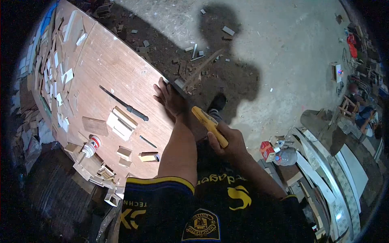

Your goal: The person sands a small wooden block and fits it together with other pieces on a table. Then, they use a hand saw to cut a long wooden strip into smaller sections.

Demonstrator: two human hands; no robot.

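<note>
A handsaw with a yellow handle is in my right hand, its fingers wrapped around the grip. The dark blade points up and left, past the table's edge, alongside my left hand. My left hand rests at the edge of the wooden table with its fingers apart. Close to its fingertips is a small pale piece; what lies under the palm is hidden. To the left on the tabletop lie a long, slim dark tool with a black handle and a pale wooden block with a groove.
Near me on the table are a white glue bottle with a red label, a thin dark stick and small wood pieces. Offcuts litter the far left. A plastic jug and long panels are at right.
</note>
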